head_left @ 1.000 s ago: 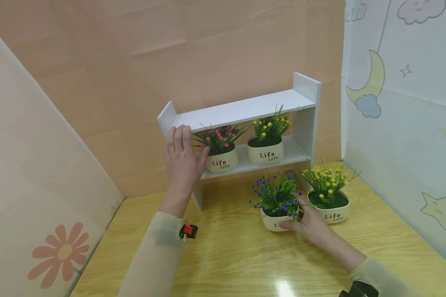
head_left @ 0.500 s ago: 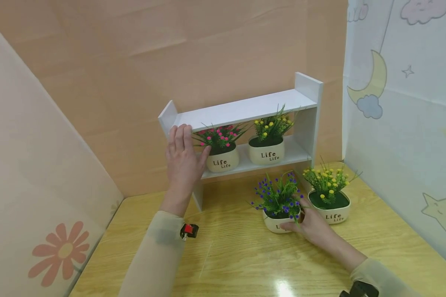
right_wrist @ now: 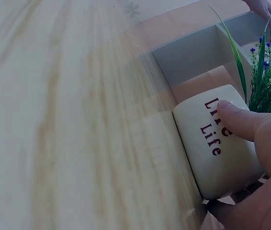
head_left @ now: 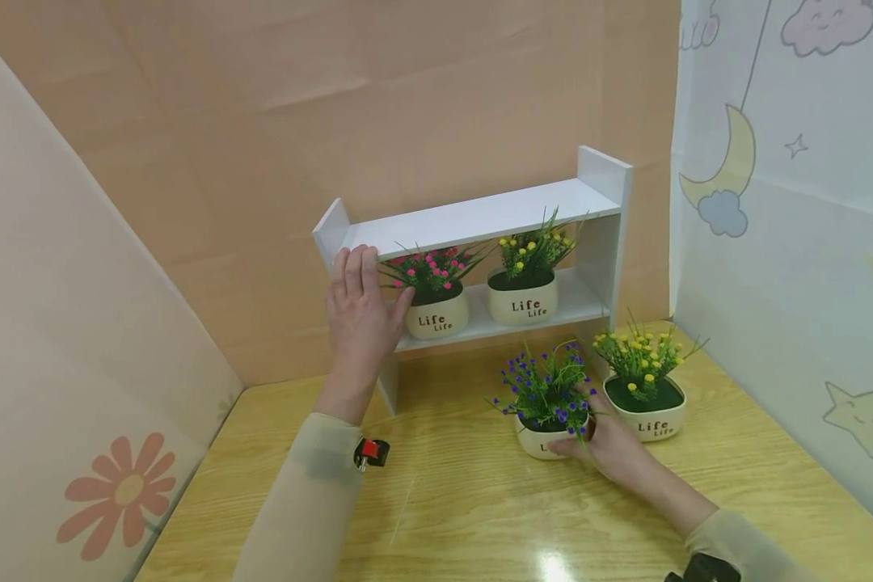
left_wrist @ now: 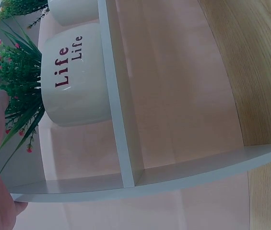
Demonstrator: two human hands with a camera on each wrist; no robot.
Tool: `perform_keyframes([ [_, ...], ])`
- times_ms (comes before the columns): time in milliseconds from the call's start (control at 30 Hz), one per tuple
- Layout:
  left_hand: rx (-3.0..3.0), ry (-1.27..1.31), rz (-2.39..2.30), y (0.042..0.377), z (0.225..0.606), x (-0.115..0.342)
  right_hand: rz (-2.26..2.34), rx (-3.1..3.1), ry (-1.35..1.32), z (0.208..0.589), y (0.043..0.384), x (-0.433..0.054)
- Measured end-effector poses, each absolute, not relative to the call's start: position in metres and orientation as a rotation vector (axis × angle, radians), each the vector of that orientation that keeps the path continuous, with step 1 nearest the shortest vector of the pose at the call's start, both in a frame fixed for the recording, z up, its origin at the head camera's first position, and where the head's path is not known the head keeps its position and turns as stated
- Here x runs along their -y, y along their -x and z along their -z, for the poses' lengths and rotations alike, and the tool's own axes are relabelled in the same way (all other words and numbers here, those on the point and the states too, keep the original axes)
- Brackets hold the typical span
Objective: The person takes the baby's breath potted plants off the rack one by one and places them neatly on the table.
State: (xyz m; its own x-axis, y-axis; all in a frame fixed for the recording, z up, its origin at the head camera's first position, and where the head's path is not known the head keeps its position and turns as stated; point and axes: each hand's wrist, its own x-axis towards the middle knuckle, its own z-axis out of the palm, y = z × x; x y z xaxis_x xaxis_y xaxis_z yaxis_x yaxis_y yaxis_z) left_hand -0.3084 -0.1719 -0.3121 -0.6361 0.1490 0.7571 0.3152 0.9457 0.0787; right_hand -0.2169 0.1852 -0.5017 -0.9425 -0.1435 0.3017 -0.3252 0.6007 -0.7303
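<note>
A white two-tier shelf (head_left: pixel 473 217) stands on the wooden table. My left hand (head_left: pixel 356 323) grips its left end near the top tier, the thumb on the inner side and a fingertip showing outside the panel in the left wrist view. Beside that thumb, a potted plant with pink flowers (head_left: pixel 438 314) sits on the lower tier. In front of the shelf, my right hand (head_left: pixel 614 444) holds a cream pot with purple flowers (head_left: pixel 546 396). Its thumb lies over the "Life" lettering (right_wrist: pixel 212 129) on the front, while the other fingers are mostly hidden behind the pot.
On the lower tier's right half sits a pot with yellow flowers (head_left: pixel 524 299). Another yellow-flowered pot (head_left: pixel 647 412) stands on the table (head_left: pixel 451 501), just right of my right hand. A tan back wall (head_left: pixel 444 97) and printed side panels (head_left: pixel 793 267) enclose the table.
</note>
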Motion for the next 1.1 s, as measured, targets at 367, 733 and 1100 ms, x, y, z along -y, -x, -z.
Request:
perform_keyframes([
  [367,2.266,0.332,0.266,0.307,0.312,0.171,-1.485,2.595,-0.362,0.488,0.205,-0.183],
  [733,2.268,0.324,0.268,0.305,0.309,0.171,-1.622,2.473,-0.334,0.435,0.179,-0.18],
  [1100,2.31,0.312,0.278,0.301,0.308,0.172,-1.354,2.348,-0.566,0.346,0.183,-0.193],
])
